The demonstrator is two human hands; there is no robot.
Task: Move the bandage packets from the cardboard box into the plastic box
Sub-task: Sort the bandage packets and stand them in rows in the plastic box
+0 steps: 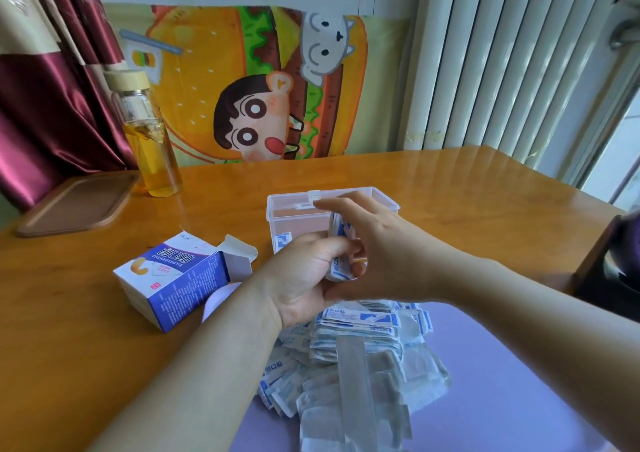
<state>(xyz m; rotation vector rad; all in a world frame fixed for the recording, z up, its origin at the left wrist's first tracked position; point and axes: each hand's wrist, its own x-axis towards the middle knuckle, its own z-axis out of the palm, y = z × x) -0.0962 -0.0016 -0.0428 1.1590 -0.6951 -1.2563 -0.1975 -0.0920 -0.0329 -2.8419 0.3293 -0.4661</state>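
Observation:
A small stack of bandage packets (341, 261) is held upright between both hands, just in front of the clear plastic box (294, 209). My left hand (304, 278) grips the stack from below and the left. My right hand (377, 243) holds it from the right, index finger stretched over the box's rim. One packet (282, 242) shows inside the plastic box. The blue-and-white cardboard box (176, 278) lies on its side at the left, flaps open. A loose heap of bandage packets (356, 354) lies on a lilac mat (502, 382) under my forearms.
A glass bottle (149, 136) of yellow liquid with a wooden cap stands at the back left beside a brown tray (76, 202). A dark object (613, 264) sits at the table's right edge. A cartoon cloth hangs behind the wooden table (450, 181).

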